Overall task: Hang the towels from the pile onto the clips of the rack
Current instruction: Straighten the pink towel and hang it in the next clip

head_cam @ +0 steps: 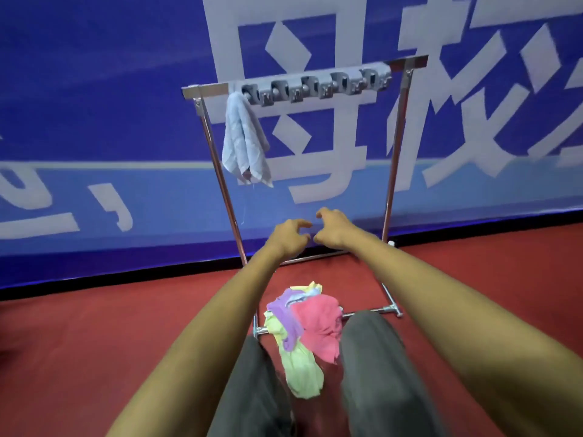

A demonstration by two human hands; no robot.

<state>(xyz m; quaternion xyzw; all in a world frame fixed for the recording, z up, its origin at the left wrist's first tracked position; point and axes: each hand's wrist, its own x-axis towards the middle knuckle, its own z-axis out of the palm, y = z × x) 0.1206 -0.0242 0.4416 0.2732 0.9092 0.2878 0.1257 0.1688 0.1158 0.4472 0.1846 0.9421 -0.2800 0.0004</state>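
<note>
Hovering mid-frame, both hands sit close together, apart, in front of the rack. Left hand: grip loose, fingers half-curled, pinching nothing. Right hand: same, fingers hooked, nothing in them.

Task items:
- Pile at lower centre, on the red floor, draped partly over the rack's base bar, between the trouser legs. Pink towel on top at right, purple one at left, yellow-green one trailing toward the bottom of the frame. A pale blue scrap shows at the far edge.
- Clips: grey strip along the top bar, upper centre. Blurred, exact count unclear; several look free.
- One pale blue towel already hangs from the leftmost clip, bunched, w/ a loose thread below.

Est. progress: early, one up and most of the pile left. Next step prob. a pick from the pile.

Handling notes (judgement): small thin cloths, light, limp, no stiffness, so they will sag and fold wherever held. Not fragile, not slippery. Layers are tangled, so a grab in the middle may drag neighbours up. Better to pinch one corner or edge of the pink towel, the most exposed, lift clear, then feed a bunched corner into the next free clip to the right of the hung towel.

Background: blue banner w/ large white characters.
</note>
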